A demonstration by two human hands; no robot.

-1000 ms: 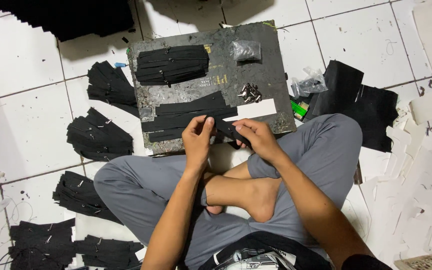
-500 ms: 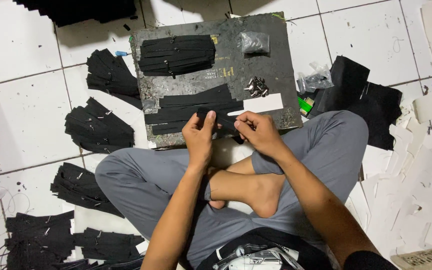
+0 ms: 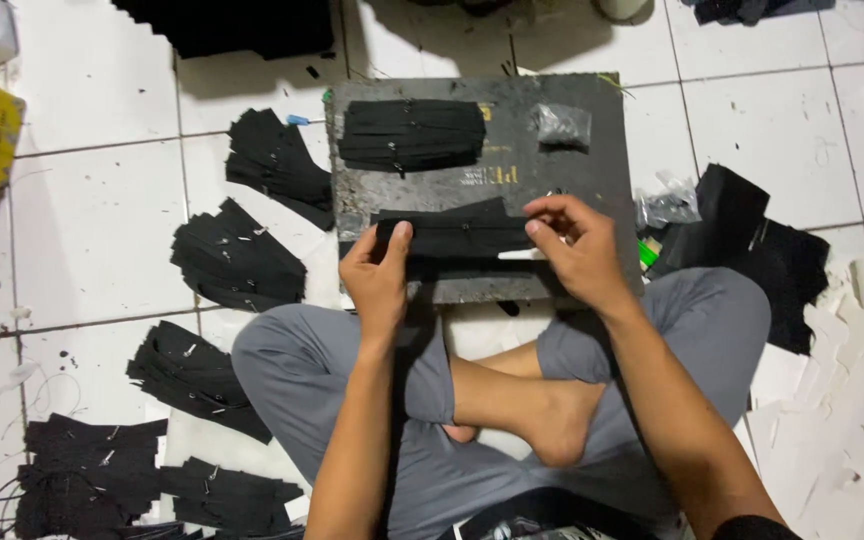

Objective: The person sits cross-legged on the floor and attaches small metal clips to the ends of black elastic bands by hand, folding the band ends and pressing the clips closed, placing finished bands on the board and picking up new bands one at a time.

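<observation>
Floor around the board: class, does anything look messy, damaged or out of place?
Yes. Torn white scraps litter the tiles at the right, and dark specks mark the floor at the left. The board is scuffed. Both hands press a black strip flat on it.

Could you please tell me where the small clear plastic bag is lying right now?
In the head view, the small clear plastic bag lies at the far right corner of the dark work board, right of the stacked black strips.

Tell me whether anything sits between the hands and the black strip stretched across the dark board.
Nothing visible does. The left hand pinches one end of the black strip and the right hand pinches the other, both directly on it over the dark board.
</observation>
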